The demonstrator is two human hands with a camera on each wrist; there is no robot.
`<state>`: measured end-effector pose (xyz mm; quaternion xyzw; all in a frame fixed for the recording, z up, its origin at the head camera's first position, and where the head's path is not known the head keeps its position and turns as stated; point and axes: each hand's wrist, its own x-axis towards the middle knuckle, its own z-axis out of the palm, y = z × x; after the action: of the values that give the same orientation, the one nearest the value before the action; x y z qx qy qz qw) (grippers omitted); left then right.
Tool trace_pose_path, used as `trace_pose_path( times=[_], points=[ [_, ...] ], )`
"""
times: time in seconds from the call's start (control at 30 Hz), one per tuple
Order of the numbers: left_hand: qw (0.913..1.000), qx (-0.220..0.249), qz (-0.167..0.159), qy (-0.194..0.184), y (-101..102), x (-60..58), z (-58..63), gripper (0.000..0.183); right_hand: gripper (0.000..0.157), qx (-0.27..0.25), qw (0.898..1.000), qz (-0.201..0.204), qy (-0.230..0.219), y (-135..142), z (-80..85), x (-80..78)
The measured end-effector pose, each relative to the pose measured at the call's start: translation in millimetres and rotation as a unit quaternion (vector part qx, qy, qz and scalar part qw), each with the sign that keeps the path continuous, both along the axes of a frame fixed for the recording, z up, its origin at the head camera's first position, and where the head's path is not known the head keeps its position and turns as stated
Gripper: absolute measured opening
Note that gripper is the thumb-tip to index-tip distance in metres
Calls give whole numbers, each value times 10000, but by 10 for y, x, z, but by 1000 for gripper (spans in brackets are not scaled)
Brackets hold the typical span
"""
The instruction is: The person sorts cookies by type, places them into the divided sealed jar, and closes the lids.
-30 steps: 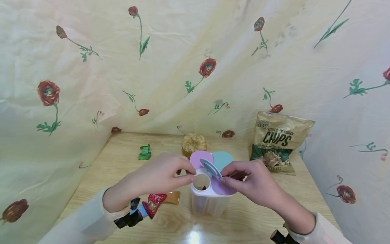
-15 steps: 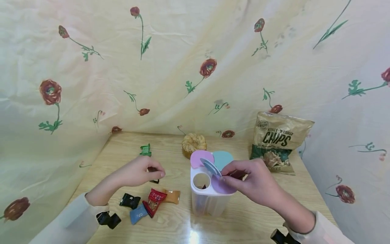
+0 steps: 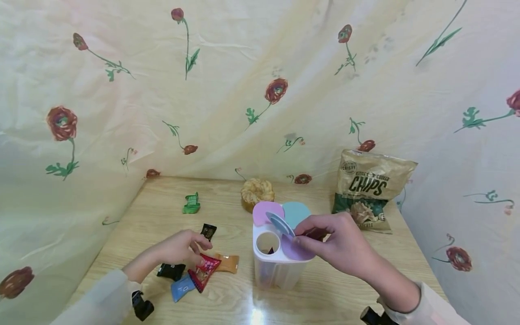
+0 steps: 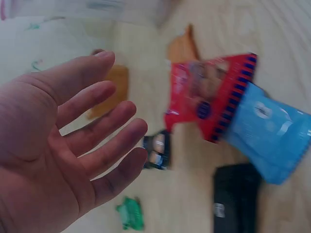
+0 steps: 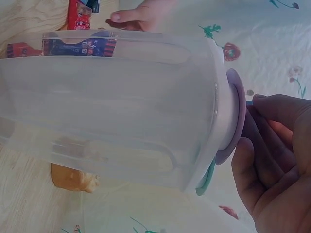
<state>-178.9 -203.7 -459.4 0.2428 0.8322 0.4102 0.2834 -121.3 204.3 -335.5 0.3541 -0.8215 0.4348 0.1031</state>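
My left hand (image 3: 183, 248) hovers with loosely bent fingers by a red snack packet (image 3: 206, 272); in the left wrist view nothing lies in its palm. Around it are a blue packet (image 3: 183, 287), a black packet (image 3: 170, 271), an orange packet (image 3: 229, 263) and a smaller dark packet (image 3: 208, 231). My right hand (image 3: 337, 239) pinches the raised blue-grey lid (image 3: 279, 222) of a clear container (image 3: 276, 275) with several coloured lids. The round opening (image 3: 268, 243) under that lid is uncovered. Through the container wall, the right wrist view shows dark-blue and red wrappers (image 5: 80, 47) inside.
A ring-shaped pastry (image 3: 257, 194) sits behind the container. A green packet (image 3: 192, 203) lies at the back left of the wooden table (image 3: 325, 293). The chips bag (image 3: 371, 192) stands at the back right against a flowered cloth (image 3: 227, 104).
My left hand has moved away from the container's opening, leftward and down to the red packet. My right hand keeps the lid raised in the same place.
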Motion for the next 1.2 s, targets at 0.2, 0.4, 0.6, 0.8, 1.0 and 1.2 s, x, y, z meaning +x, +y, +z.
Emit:
trace_pose_path(
  times=[0.2, 0.4, 0.6, 0.8, 1.0, 1.2],
  points=[
    [9992, 57, 171, -355, -53, 6, -232, 45, 23, -69, 9999, 35, 85, -4, 5, 4],
    [9990, -47, 288, -351, -70, 21, -342, 43, 23, -58, 10000, 38, 22, -5, 13, 6],
    [9988, -40, 312, -386, -67, 21, -408, 44, 23, -42, 10000, 27, -9, -5, 10, 0],
    [9984, 3, 233, -508, -62, 18, -459, 43, 22, -39, 10000, 37, -30, -3, 1, -4],
    [9990, -202, 298, -264, -59, 20, -436, 36, 22, -2, 10000, 15, -48, 2, -3, -8],
    [9990, -250, 336, -171, -61, 11, -409, 39, 22, 7, 9999, -19, -122, 7, -2, -5]
  ],
)
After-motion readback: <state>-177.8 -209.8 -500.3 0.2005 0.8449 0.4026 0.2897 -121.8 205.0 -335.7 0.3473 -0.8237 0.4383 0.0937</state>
